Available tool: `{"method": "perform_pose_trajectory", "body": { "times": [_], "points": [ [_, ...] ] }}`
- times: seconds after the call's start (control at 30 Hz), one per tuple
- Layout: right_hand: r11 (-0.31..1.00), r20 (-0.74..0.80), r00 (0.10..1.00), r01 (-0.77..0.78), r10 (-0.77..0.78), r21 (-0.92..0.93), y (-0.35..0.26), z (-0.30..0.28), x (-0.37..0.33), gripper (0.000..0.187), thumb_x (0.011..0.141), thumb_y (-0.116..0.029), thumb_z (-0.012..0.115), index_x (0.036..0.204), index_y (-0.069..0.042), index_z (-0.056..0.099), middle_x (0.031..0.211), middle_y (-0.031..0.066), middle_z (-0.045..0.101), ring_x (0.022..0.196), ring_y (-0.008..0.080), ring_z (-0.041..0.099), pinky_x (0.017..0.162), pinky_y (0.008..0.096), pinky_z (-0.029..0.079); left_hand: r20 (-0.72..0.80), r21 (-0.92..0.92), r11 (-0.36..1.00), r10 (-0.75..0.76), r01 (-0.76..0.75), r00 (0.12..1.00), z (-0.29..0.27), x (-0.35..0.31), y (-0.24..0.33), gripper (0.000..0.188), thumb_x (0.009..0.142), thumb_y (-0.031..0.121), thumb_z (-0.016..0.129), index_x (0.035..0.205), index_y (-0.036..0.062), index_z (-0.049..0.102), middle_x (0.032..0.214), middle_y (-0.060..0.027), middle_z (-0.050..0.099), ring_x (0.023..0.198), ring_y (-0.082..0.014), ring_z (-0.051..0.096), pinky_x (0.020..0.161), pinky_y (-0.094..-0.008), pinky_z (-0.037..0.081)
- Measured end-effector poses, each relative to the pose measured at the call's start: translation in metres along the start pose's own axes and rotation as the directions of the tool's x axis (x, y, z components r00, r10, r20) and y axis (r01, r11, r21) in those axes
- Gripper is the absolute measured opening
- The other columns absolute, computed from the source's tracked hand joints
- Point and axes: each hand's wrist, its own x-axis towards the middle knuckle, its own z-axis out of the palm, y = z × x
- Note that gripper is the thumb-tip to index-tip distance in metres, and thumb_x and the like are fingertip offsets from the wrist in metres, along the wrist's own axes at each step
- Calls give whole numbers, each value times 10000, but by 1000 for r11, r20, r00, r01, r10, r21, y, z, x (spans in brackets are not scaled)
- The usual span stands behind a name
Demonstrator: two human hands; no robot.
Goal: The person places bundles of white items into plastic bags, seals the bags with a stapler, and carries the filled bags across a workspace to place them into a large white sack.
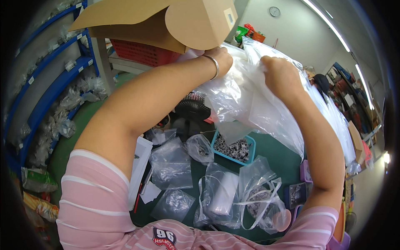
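Observation:
A large clear plastic bag [266, 100] hangs from my two raised hands over the far side of the table. My left hand [220, 59], with a bangle at its wrist, is closed on the bag's upper left part, just under the cardboard box [141, 33]. My right hand [281, 75] is closed in a fist round the bag's upper right part. Below the bag sits a blue tray [253, 146] of small grey metal parts [233, 151]. A black fan [191, 107] stands beneath my left forearm, partly hidden by it.
Small clear bags [171, 162], some holding small parts, lie on the green table [271, 146] near my body. A white roll [225, 193] rests among them. Purple and dark bins [296, 195] line the right side. Blue shelving [54, 87] stands left; a red crate [137, 53] sits behind.

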Motion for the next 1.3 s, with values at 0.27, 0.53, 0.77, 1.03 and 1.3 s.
{"method": "perform_pose_trajectory", "body": {
  "times": [0.27,0.53,0.77,1.03,1.3],
  "points": [
    [924,-228,902,-322,366,209,64,-22,26,268,756,-164,608,997,-47,625,919,218,609,875,358,582,778,386,461,-213,-640,766,-246,55,945,-4,4,-22,177,732,-21,483,908,-38,485,889,-217,587,840,-343,593,736,-400,475],
    [766,-241,782,-410,574,496,104,-22,27,315,762,-208,617,1012,-17,617,930,210,620,851,332,602,749,380,460,-261,-158,984,34,-77,965,-9,-37,-24,141,776,0,442,916,-6,453,939,-199,540,950,-333,531,798,-413,417],
    [942,-276,919,-211,282,261,44,-9,12,177,763,-146,591,893,-32,629,828,198,616,801,354,588,723,396,459,2,-242,970,-7,7,1000,-17,-30,-12,273,825,149,496,1074,38,507,1109,-184,506,1017,-318,523,850,-388,416],
    [692,-11,812,-489,583,531,71,-9,26,241,735,-138,600,953,-38,621,867,191,625,822,328,595,739,395,454,-142,-246,968,-91,54,986,14,-1,-13,182,752,88,542,916,16,577,887,-167,582,936,-335,545,802,-403,447],
    [800,-185,801,487,-569,-351,4,11,-14,613,736,-18,472,1274,-306,417,1350,27,363,1227,239,365,1032,432,255,-155,-699,707,-297,109,942,36,-14,-13,241,826,161,448,945,-9,571,970,-195,580,902,-319,556,796,-382,445]
  ]
}}
